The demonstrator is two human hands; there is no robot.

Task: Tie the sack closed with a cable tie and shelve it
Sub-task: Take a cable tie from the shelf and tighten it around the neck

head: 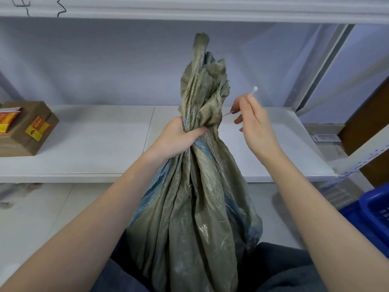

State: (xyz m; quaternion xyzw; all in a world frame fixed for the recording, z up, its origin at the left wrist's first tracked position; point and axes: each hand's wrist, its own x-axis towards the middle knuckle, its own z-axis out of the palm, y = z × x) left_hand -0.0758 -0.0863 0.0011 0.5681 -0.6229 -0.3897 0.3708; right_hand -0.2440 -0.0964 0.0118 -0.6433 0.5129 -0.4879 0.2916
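An olive-green woven sack (195, 199) stands upright between my knees, in front of the white shelf (94, 144). Its top is gathered into a twisted neck that rises above my fist. My left hand (179, 138) is shut around that neck. Just right of the neck, my right hand (254, 123) pinches a thin white cable tie (252, 92). The tie's head end pokes up past my fingers and its other end points toward the sack. The tie does not look wrapped around the neck.
A brown cardboard box (27, 129) with yellow and red labels sits at the shelf's left end. A blue plastic crate (372, 216) stands on the floor at the right. A metal shelf upright (320, 66) runs at the right, with another shelf board overhead.
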